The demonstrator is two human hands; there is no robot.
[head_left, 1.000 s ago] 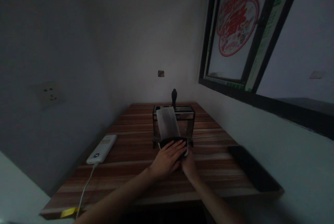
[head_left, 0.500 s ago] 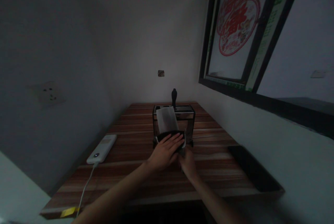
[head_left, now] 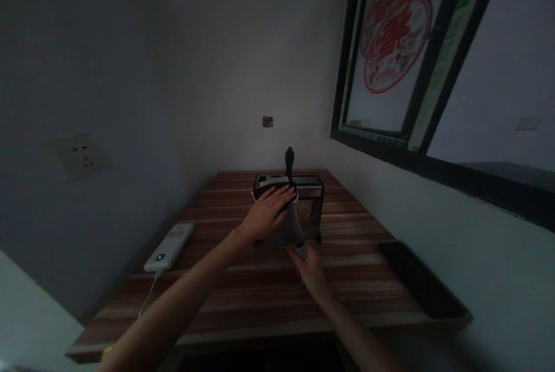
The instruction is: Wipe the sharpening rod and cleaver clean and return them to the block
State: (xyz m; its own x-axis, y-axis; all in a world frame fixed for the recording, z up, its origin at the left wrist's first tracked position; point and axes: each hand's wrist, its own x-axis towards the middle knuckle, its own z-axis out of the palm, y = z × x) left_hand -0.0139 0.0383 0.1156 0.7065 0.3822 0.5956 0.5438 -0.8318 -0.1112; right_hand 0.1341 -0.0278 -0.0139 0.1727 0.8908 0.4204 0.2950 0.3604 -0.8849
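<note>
My right hand point(head_left: 311, 274) grips the handle of a broad cleaver point(head_left: 289, 231) whose pale blade slants up and away from me over the wooden table point(head_left: 225, 279). My left hand point(head_left: 265, 214) lies over the far end of the blade, fingers pressing a dark cloth point(head_left: 277, 190) against it. Just behind the blade stands a dark metal knife rack point(head_left: 313, 201) with a black handle point(head_left: 289, 161) sticking up from it.
A white power bank point(head_left: 169, 246) with a cable point(head_left: 146, 301) lies at the table's left edge. A flat black tray point(head_left: 418, 281) sits at the right edge by the wall. A wall socket point(head_left: 80, 155) is on the left, a window point(head_left: 390, 43) upper right.
My left hand has slid the dark cloth from the near end of the blade up to its far end. The blade, bare and pale before, is now mostly behind my hand.
</note>
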